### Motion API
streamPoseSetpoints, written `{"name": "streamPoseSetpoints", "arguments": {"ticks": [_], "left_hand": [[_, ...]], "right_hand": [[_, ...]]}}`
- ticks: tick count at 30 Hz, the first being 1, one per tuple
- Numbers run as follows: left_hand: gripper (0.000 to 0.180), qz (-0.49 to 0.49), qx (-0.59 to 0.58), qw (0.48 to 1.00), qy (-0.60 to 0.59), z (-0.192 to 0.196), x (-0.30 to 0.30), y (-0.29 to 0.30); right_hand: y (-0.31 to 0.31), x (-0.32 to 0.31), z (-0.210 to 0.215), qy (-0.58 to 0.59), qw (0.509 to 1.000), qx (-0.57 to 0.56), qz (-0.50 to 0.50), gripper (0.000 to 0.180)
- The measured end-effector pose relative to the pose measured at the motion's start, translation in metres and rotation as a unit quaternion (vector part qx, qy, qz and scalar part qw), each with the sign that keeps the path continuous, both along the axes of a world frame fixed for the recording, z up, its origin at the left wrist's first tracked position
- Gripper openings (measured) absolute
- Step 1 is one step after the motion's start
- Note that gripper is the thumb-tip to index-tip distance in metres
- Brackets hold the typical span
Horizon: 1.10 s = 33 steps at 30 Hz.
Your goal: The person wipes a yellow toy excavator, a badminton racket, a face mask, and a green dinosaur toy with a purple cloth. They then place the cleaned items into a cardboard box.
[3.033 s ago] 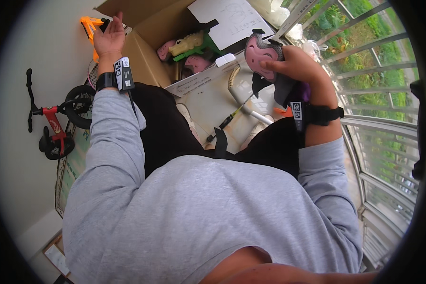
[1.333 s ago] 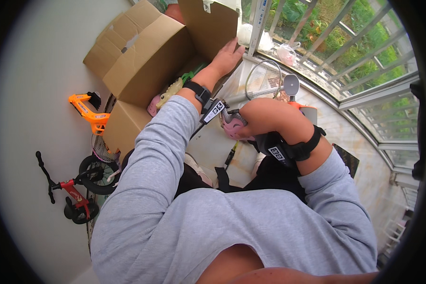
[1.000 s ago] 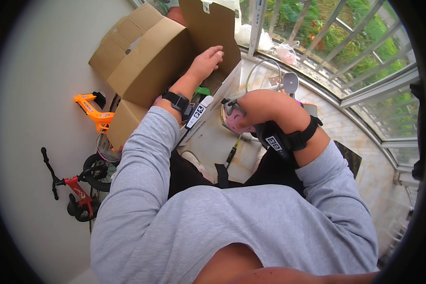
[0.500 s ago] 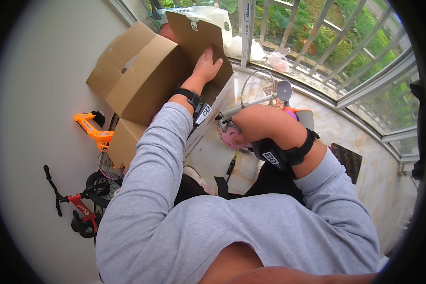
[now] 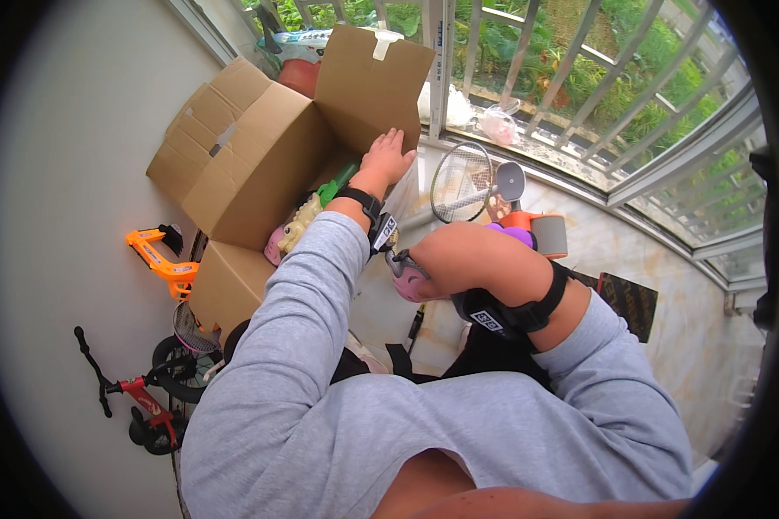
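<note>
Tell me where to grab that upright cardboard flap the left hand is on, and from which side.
Grip the cardboard flap along its free side edge, right by where the left hand lies flat on it, coming from the window side. It is a thin sheet standing upright from the open box, hinged at the bottom, so probably a thumb-and-fingers pinch across the edge suits it best.

A big brown cardboard box (image 5: 260, 164) lies open against the white wall at upper left, its raised flap (image 5: 372, 82) standing upright toward the window railing with a strip of pale tape (image 5: 385, 43) at the top edge. A smaller brown box (image 5: 225, 290) sits just below it on the floor. Small white labels with dark print sit on the black wristbands, one (image 5: 384, 233) on the left wrist beside the big box and one (image 5: 488, 322) on the right forearm.
</note>
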<state>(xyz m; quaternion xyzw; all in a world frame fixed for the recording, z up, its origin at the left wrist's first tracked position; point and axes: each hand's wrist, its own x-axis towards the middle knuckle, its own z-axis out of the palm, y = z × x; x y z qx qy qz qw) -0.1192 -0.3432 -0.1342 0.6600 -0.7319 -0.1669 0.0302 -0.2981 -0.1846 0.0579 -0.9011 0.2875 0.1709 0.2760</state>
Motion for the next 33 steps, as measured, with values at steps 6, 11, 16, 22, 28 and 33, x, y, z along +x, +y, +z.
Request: {"name": "streamPoseSetpoints", "arguments": {"ticks": [6, 11, 16, 22, 28, 33], "left_hand": [[0.080, -0.025, 0.020, 0.998, 0.061, 0.006, 0.009, 0.048], [0.055, 0.061, 0.122, 0.990, -0.047, 0.004, 0.003, 0.119], [0.025, 0.105, 0.016, 0.991, -0.080, 0.000, 0.014, 0.154], [0.027, 0.071, 0.115, 0.986, -0.102, 0.013, 0.038, 0.178], [0.032, 0.069, -0.039, 0.887, 0.454, 0.165, 0.061, 0.227], [0.058, -0.283, -0.400, 0.713, 0.502, 0.348, 0.071, 0.342]], "right_hand": [[-0.005, 0.003, -0.003, 0.011, 1.000, -0.003, 0.006, 0.040], [-0.016, 0.001, -0.003, 0.048, 0.999, 0.000, -0.018, 0.045], [-0.018, 0.000, 0.003, 0.026, 0.999, 0.008, -0.035, 0.048], [-0.029, -0.009, 0.013, -0.044, 0.998, -0.011, -0.047, 0.052], [-0.045, -0.018, 0.007, -0.001, 0.993, -0.013, -0.117, 0.056], [-0.052, -0.022, 0.006, -0.038, 0.991, -0.017, -0.128, 0.059]]}}
